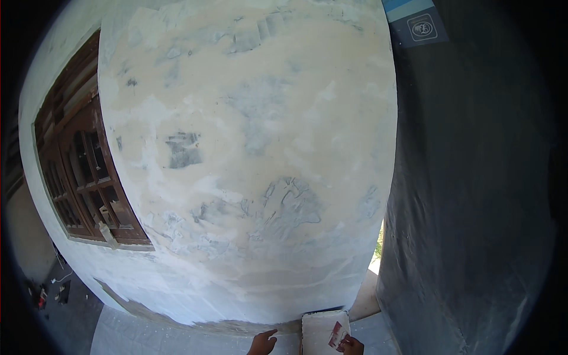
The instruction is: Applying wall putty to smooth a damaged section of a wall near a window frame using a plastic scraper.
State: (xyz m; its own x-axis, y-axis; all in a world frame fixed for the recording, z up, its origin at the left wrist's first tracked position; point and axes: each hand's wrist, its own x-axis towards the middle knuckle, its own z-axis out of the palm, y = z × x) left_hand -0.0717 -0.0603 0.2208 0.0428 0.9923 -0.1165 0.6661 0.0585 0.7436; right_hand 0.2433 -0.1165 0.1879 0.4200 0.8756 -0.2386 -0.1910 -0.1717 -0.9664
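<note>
At the lower edge, my right hand [354,345] pinches a small flat red-and-white card-like piece [338,335]; its exact kind is too small to make out. That piece is held above a white, box-like block [316,325] standing at the foot of the wall. To the left of the block is my left hand [262,342], its index finger stretched out toward the wall base and nothing visible in it. In front of me rises a cream and white wall [248,118] with grey, rough and patched spots.
A brown wooden window [89,171] is set in the wall at left. Dark sheeting [461,189] hangs along the right, with a blue panel [417,23] above. Pale sheeting [136,334] covers the ground below the wall. Small items [62,291] lie on the floor at far left.
</note>
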